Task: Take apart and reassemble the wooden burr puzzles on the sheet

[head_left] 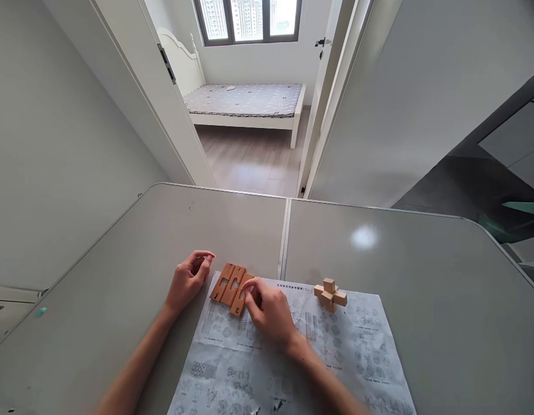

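Three flat notched wooden bars (230, 286) lie side by side at the sheet's (293, 369) far left corner, being lined up. The rightmost bar is pinched by the right hand (269, 311), its fingertips closed on it. The left hand (188, 279) rests just beside, fingers loosely curled and holding nothing. Next, judged: bars to be matched by notches. An assembled pale wooden cross (330, 294) stands near the sheet's far edge. Table (163, 230) smooth, grey, seamed.

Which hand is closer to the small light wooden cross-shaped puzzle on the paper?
Right. The right hand lies on the printed sheet, just left of the light wooden cross-shaped puzzle; it touches the brown notched wooden pieces. The left hand is farther left, beyond those pieces.
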`<state>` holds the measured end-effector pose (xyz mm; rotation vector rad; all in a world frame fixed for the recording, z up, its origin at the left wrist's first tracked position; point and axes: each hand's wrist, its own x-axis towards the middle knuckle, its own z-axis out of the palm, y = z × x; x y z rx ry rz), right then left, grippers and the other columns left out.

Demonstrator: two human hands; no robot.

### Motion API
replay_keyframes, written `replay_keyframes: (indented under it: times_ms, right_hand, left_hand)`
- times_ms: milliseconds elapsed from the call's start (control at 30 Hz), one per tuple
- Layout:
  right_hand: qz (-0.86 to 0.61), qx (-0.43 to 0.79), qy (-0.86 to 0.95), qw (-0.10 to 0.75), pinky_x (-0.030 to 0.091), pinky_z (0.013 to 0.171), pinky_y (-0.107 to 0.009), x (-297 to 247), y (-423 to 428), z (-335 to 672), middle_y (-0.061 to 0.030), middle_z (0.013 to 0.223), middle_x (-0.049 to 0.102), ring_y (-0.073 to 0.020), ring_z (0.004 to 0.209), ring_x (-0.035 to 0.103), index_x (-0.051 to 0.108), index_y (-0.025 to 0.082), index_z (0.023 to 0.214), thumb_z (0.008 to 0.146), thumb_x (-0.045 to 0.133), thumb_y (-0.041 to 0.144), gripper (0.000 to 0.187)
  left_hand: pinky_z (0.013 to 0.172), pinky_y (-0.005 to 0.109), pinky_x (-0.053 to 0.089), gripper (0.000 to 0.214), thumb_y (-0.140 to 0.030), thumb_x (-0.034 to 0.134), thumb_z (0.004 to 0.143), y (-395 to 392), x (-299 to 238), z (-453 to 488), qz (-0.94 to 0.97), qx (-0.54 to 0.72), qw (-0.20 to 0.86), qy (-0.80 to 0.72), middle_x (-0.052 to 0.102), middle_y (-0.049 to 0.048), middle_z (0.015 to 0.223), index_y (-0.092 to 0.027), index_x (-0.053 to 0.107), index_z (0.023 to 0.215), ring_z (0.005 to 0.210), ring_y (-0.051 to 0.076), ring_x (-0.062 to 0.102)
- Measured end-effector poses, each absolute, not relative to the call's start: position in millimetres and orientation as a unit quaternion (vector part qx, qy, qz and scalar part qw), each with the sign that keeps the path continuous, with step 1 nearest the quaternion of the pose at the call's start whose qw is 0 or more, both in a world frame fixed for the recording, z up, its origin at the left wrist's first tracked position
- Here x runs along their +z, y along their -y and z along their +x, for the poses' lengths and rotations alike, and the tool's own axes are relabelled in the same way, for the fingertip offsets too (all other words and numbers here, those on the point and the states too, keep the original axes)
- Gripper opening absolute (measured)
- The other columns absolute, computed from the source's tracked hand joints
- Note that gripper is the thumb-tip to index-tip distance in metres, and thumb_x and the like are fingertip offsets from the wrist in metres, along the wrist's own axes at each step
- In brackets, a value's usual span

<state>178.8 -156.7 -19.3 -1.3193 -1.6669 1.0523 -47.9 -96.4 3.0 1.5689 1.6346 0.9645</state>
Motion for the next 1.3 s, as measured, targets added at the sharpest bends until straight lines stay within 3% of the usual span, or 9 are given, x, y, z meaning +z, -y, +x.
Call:
replay_keyframes:
  times_ms: [633, 1300]
  right_hand:
    - [-0.522, 0.422, 0.648, 0.359, 0.041, 0.060, -0.024, -13.5, 155.4, 177.0, 0.0011, 0.071, 0.069, -0.0147, 0.060, 0.061, 0.068, 0.022, 0.098, 0.099, 0.050, 0.028, 0.019]
    - [-0.521, 0.407, 0.662, 0.352, 0.040, 0.060, -0.026, -17.4, 159.7, 173.0, 0.0039, 0.064, 0.057, -0.0145, 0.055, 0.052, 0.067, 0.023, 0.097, 0.100, 0.048, 0.025, 0.019]
  left_hand:
    - [0.049, 0.022, 0.038, 0.033, -0.052, 0.061, 0.095, 97.5, 1.4, -48.0, 0.595, 0.358, 0.328, -0.640, 0.048, -0.0063, 0.056, -0.020, 0.067, 0.098, 0.049, 0.012, 0.045]
    - [0.050, 0.023, 0.040, 0.031, -0.051, 0.057, 0.097, 103.2, -2.6, -51.6, 0.604, 0.356, 0.348, -0.623, 0.047, -0.0051, 0.059, -0.021, 0.066, 0.097, 0.052, 0.013, 0.046]
